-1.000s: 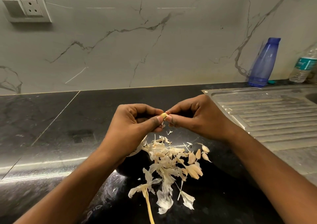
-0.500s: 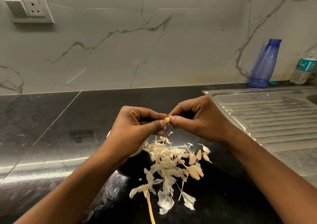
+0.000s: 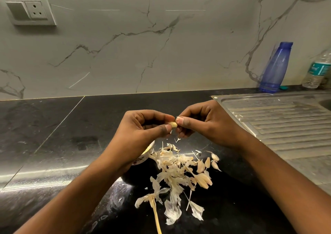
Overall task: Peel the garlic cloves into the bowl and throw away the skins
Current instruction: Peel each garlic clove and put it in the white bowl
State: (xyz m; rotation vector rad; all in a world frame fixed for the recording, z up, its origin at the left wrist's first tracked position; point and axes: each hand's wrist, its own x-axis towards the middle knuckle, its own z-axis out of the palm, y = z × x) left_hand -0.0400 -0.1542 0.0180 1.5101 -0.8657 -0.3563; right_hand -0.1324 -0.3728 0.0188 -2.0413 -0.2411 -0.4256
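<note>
Nearest on the dark surface (image 3: pixel 53 144) lies a loose pile of papery garlic skins (image 3: pixel 172 176), with a few unpeeled cloves (image 3: pixel 204 179) at its right edge. A small bowl (image 3: pixel 143 159) sits mostly hidden under the left wrist. Above the pile, the left hand (image 3: pixel 143 131) pinches a pale garlic clove (image 3: pixel 173 124) while the right hand (image 3: pixel 211 124) pinches its other end. Beyond, right, are a steel drainboard (image 3: pixel 279 122) and a blue bottle (image 3: pixel 275 69).

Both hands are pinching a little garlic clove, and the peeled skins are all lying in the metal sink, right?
Not quite. The left hand and right hand do pinch the garlic clove, but the skins lie on the black counter, not in the metal sink, as the head view shows.
</note>
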